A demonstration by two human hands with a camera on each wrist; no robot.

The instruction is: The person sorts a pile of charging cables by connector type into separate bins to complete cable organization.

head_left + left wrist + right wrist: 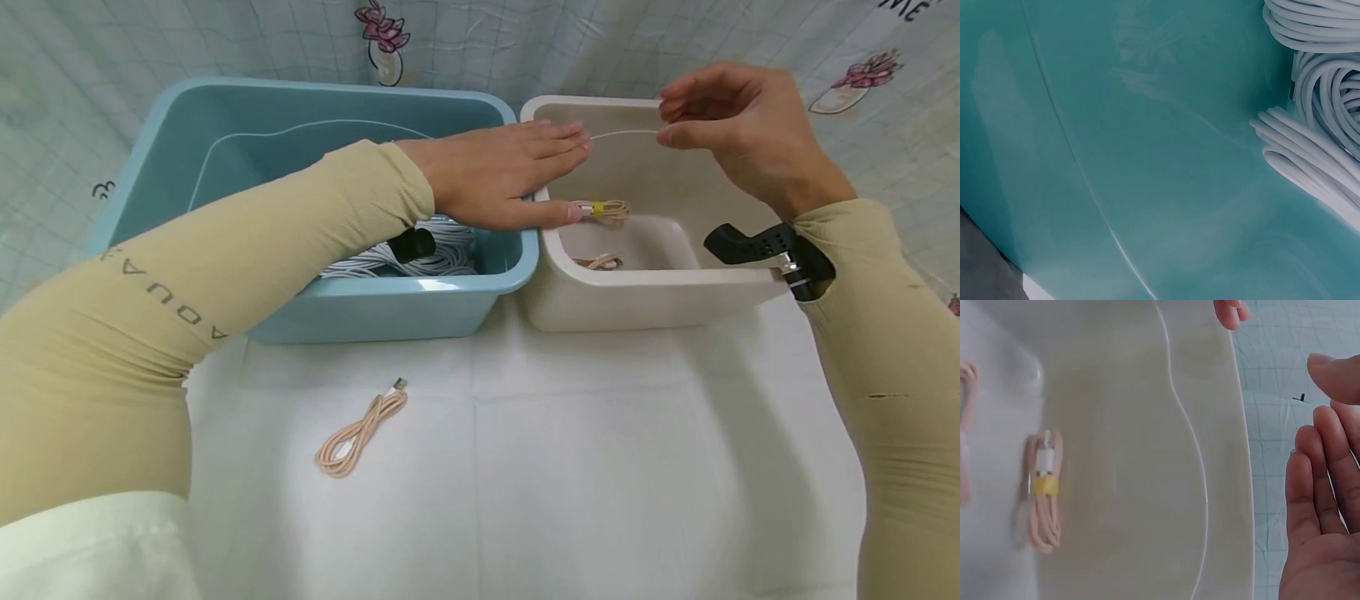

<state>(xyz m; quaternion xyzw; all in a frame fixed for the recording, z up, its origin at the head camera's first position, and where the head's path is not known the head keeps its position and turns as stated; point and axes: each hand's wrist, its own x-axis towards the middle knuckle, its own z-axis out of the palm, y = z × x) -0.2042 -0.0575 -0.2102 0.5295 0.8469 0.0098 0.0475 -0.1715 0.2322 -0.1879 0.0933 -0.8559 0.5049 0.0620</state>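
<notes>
My left hand (pixel 498 179) is palm down with straight fingers over the meeting rims of a light blue bin (pixel 375 315) and an off-white bin (pixel 652 302). Nothing is gripped in it. At the off-white bin's back right, my right hand (pixel 750 125) is raised with loosely curved fingers; the right wrist view shows its palm bare. Inside that bin lies a peach-coloured cable (pixel 1046 494) bundled with a yellow tie, and a second peach cable (pixel 600 262) beside it. Coiled white cables (pixel 450 250) fill part of the blue bin, half hidden by my left arm.
On the white cloth (pixel 600 467) in front of the bins lies a folded peach cable (pixel 362 433) with a USB plug, without a tie. Behind the bins hangs a checked sheet (pixel 465 50) with printed plants. A black strap (pixel 780 258) circles my right wrist.
</notes>
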